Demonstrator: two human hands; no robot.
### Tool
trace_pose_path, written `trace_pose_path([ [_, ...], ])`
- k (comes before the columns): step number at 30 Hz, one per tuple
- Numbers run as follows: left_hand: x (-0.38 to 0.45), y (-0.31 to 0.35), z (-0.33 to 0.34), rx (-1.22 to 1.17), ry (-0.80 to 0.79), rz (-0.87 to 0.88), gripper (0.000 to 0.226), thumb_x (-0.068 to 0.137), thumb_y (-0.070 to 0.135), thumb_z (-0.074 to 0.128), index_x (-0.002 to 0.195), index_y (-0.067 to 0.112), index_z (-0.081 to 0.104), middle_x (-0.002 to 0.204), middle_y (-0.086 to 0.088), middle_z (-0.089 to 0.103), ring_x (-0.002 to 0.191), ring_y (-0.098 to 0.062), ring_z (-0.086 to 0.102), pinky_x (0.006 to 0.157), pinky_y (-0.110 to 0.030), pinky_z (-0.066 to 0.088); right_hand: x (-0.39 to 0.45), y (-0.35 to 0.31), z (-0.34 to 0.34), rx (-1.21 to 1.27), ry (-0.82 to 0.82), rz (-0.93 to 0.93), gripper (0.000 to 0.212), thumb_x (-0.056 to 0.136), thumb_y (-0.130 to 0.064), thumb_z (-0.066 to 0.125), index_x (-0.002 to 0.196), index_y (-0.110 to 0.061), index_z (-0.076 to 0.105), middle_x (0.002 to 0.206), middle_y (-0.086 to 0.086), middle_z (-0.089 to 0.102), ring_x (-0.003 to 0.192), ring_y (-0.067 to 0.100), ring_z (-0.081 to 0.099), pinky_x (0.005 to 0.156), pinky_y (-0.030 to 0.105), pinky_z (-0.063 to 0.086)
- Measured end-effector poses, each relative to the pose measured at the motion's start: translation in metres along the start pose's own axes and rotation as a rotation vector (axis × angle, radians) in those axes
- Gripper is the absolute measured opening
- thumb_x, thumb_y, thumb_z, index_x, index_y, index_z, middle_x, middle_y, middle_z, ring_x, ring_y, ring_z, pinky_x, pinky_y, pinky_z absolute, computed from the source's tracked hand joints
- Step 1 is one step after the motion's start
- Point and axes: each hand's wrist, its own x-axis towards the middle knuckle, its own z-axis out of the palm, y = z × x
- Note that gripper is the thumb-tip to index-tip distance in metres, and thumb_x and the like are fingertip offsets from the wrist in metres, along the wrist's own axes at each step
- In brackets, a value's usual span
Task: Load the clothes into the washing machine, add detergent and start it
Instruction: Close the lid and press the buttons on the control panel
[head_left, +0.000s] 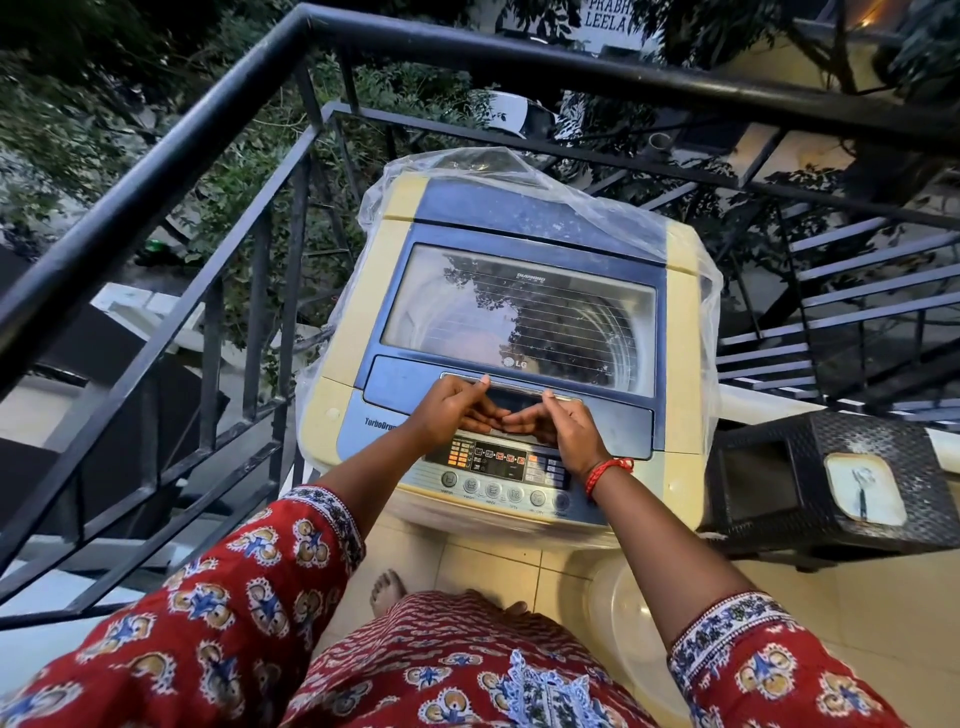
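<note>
2 hands meet at the lid handle: the left hand (457, 410) and right hand (558, 423) both curl fingers under the grey recessed handle (511, 389), thumbs on top. Beyond, at 12 o'clock, the blue-and-cream top-loading washing machine (519, 322) has its glass lid (519, 306) closed. Judging by this, loading, detergent and starting all remain; no clothes or detergent are visible. At 3 o'clock stands a dark woven stool (831, 483).

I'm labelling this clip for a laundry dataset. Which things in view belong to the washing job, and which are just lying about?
Part of the job:
washing machine
lid, closed
lid handle, both thumbs on it
left hand
right hand
control panel

Just lying about:
plastic cover pushed to the machine's back
dark wicker stool
railing
</note>
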Motion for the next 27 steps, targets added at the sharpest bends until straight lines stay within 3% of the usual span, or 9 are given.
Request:
trace_pose_path([
  [11, -0.0017, 0.0017, 0.0006, -0.018, 0.006, -0.008, 0.044, 0.102, 0.028, 0.043, 0.079, 0.001, 0.069, 0.078, -0.008, 0.076, 0.076, -0.025, 0.074, 0.065, -0.028, 0.061, 0.0004, 0.0016, -0.0003, -0.013, 0.001, -0.002, 0.058, 0.106, -0.026, 0.027, 0.092, 0.006, 0.074, 0.090, 0.018, 0.075, 0.090, 0.029, 0.073, 0.079, 0.023, 0.055],
  [22, -0.0021, 0.0042, 0.0011, -0.008, 0.006, -0.017, 0.046, 0.102, 0.027, 0.043, 0.084, -0.008, 0.068, 0.080, -0.011, 0.075, 0.075, -0.025, 0.074, 0.064, -0.026, 0.060, 0.0016, 0.0038, -0.0012, -0.015, 0.001, -0.002, 0.057, 0.106, -0.027, 0.028, 0.090, 0.000, 0.076, 0.092, 0.021, 0.075, 0.091, 0.032, 0.072, 0.087, 0.033, 0.056],
  [27, -0.0031, 0.0053, 0.0020, -0.004, 0.006, -0.008, 0.044, 0.102, 0.026, 0.043, 0.080, -0.001, 0.069, 0.077, -0.007, 0.076, 0.074, -0.024, 0.074, 0.063, -0.026, 0.061, 0.0012, 0.0026, -0.0010, -0.005, -0.003, -0.003, 0.057, 0.106, -0.024, 0.027, 0.091, 0.005, 0.074, 0.089, 0.018, 0.075, 0.088, 0.027, 0.073, 0.078, 0.023, 0.056],
])
